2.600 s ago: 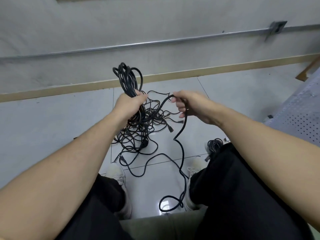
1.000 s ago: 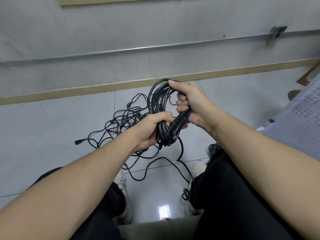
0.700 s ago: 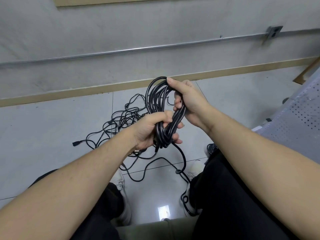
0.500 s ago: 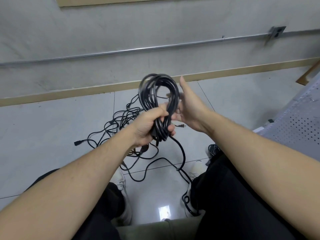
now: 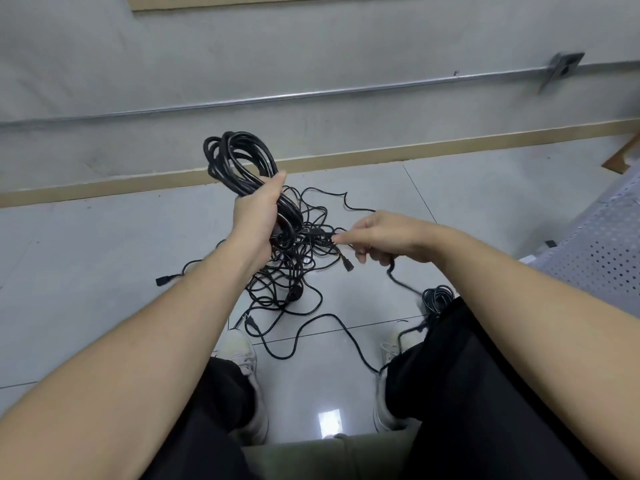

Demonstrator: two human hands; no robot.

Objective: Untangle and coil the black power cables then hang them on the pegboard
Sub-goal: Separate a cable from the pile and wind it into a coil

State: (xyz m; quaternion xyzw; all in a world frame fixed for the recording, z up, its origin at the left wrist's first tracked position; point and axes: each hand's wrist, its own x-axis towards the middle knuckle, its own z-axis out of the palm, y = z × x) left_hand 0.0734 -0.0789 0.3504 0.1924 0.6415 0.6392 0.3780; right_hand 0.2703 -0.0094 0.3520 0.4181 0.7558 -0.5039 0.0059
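My left hand (image 5: 258,216) grips a coiled bundle of black power cable (image 5: 239,161), its loops standing up above my fist. My right hand (image 5: 377,237) is to the right of it, fingers curled round a loose black strand (image 5: 398,278) that runs down past my right knee. Beneath both hands a tangle of thin black cables (image 5: 291,271) lies on the grey tiled floor, with plugs at its left (image 5: 161,280) and right (image 5: 347,265) edges. A second small coil (image 5: 437,298) lies by my right leg.
I sit with both legs in black trousers and pale shoes (image 5: 239,355) on the floor. A grey wall with a metal conduit (image 5: 311,95) and a tan skirting board (image 5: 381,155) faces me. A perforated grey metal seat (image 5: 595,254) stands at the right.
My right hand has left the coil and dropped to the right, taking a loose strand. My left hand has carried the coil up and to the left.
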